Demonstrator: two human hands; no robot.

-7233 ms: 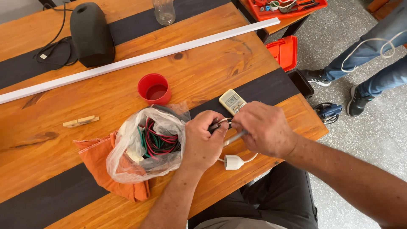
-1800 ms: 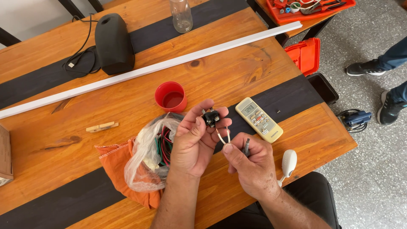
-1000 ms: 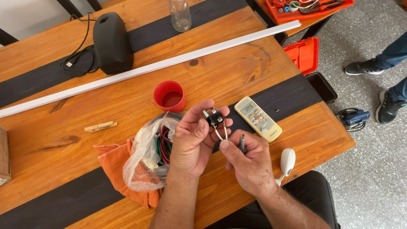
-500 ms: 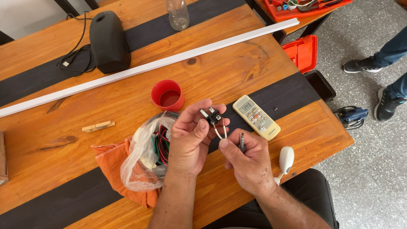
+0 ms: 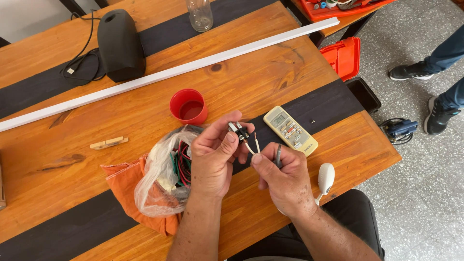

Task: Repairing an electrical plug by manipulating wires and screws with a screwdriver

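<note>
My left hand (image 5: 215,157) pinches a small black connector (image 5: 238,130) between thumb and fingers above the wooden table (image 5: 270,72). Two thin white wires (image 5: 253,145) with bare ends run from it down to my right hand (image 5: 285,181). My right hand grips the wires at their lower end with thumb and forefinger and also holds a slim grey tool (image 5: 278,155) upright in its fist. Both hands hover close together over a dark stripe of the table.
A clear plastic bag of coloured wires (image 5: 166,169) lies on an orange cloth (image 5: 126,186) by my left wrist. A red cup (image 5: 189,106), a remote control (image 5: 290,130), a white plug (image 5: 326,178), a long white strip (image 5: 169,72), a black speaker (image 5: 120,46), a bottle (image 5: 200,14). Another person's legs (image 5: 447,72) stand at right.
Earlier my hands worked low by the bag. Since then the left hand raised the connector and the right hand has closed in on its wires. The view has drifted slightly.
</note>
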